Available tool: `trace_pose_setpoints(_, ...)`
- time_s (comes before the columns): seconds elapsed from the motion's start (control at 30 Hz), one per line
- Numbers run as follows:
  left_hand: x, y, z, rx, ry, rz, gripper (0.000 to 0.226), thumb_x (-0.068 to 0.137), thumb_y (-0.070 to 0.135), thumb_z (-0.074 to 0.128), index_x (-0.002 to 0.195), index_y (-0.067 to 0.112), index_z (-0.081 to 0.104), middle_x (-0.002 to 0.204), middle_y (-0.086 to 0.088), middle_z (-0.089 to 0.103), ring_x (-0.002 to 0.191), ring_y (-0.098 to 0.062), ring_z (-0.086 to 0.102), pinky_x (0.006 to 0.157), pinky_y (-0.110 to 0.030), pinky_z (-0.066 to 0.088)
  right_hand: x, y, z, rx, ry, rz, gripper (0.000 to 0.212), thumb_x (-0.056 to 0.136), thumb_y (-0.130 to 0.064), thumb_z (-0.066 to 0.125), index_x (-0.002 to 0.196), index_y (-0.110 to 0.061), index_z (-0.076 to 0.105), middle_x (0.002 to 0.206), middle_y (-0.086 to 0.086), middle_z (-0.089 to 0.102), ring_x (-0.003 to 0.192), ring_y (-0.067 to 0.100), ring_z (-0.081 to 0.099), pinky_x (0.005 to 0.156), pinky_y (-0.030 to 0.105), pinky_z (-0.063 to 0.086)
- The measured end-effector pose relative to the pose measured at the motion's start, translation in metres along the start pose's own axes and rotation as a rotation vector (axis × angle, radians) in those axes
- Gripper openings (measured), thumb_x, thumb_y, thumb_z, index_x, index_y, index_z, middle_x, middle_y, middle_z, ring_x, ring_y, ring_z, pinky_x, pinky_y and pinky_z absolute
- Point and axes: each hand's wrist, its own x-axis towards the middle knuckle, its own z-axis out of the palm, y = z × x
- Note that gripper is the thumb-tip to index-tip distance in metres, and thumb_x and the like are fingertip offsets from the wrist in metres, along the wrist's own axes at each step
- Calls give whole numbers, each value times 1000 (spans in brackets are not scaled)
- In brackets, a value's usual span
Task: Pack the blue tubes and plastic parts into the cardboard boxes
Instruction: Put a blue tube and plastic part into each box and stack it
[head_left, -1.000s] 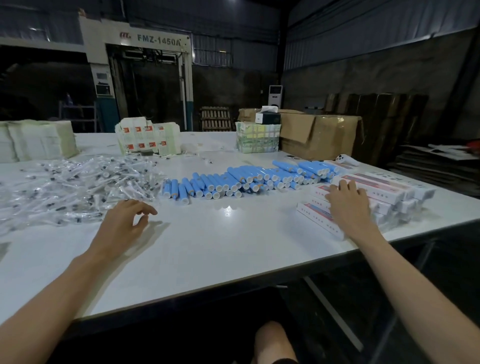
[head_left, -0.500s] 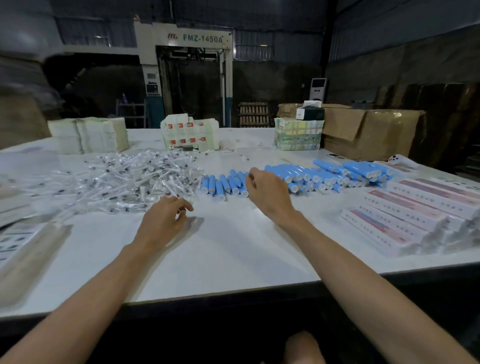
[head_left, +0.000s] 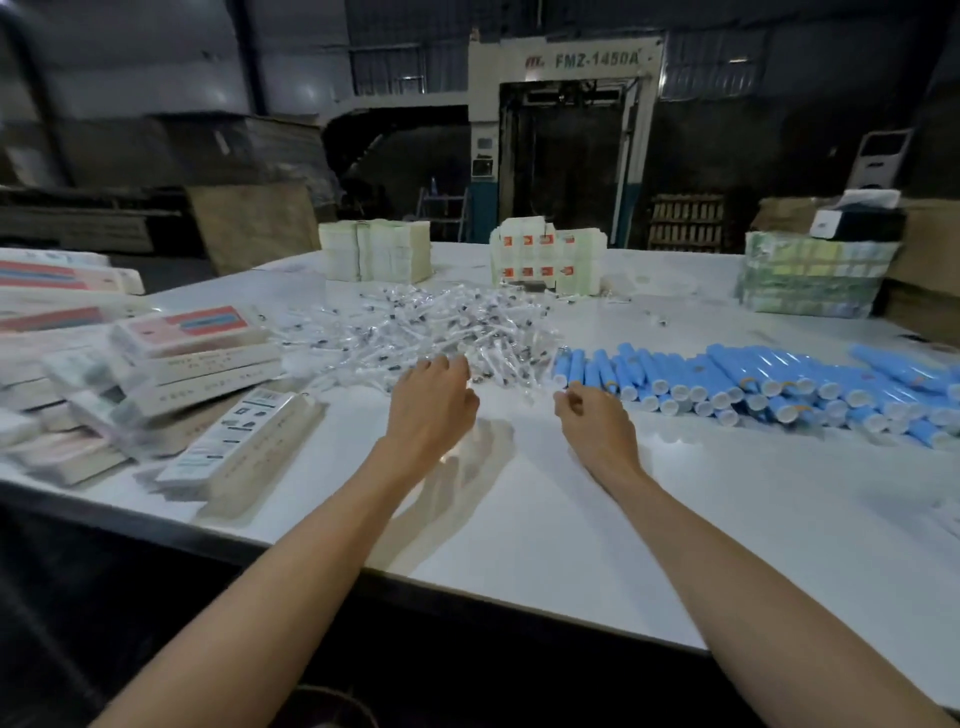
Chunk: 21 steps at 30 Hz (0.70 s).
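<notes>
The row of white-capped blue plastic tubes lies on the white desk just right of the right hand — the nearer one — each tube's long axis running away from the person, cap toward the near edge. That hand's fingers curl; whether they pinch anything, I cannot tell. The left hand, fingers relaxed, has its fingertips at the heap of clear plastic parts.

Dim warehouse light falls on a white desk spreading under the fingers. Far beyond them stands a tall pale machine lettered FMZ-1450A. Stacked wooden pallets sit beyond and to the right, brown board sheets beyond and to the left. Grey corrugated walls stand behind.
</notes>
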Motion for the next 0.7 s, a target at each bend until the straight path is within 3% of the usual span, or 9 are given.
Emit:
trace_pose_setpoints(0.1,0,-39,-21,105,-60,-212,43,106,30,56,141,6,53,141,-16,60,131,-38,54,97,-44,48,3,4,2,108,-20,36,34,103,-38,53,85,-12,66,78,5,71,76,27,67,76,43,55)
trace_pose_setpoints(0.27,-24,-110,-43,358,-101,-487,57,106,41,60,145,2,48,150,-21,52,138,-40,48,112,-45,40,6,5,5,176,-23,63,31,102,-39,56,83,-17,67,71,2,70,71,28,68,76,48,59)
trace_pose_setpoints(0.37,-42,-132,-43,473,-99,-505,61,104,51,59,144,4,51,145,-18,52,134,-38,50,110,-45,42,6,4,4,204,-26,67,30,101,-39,57,81,-19,67,67,0,69,69,26,68,76,49,60)
trace_pose_setpoints(0.47,-52,-142,-38,569,-91,-470,53,104,48,59,141,10,58,141,-14,53,130,-35,51,107,-45,44,5,4,4,260,-40,69,29,100,-37,58,79,-19,66,66,1,69,68,27,69,76,52,61)
trace_pose_setpoints(0.7,-51,-131,-43,486,-16,-329,34,107,39,58,131,15,63,127,-13,69,118,-36,61,102,-47,46,3,4,1,265,-45,61,29,100,-36,58,76,-19,64,66,2,69,68,28,68,76,52,60)
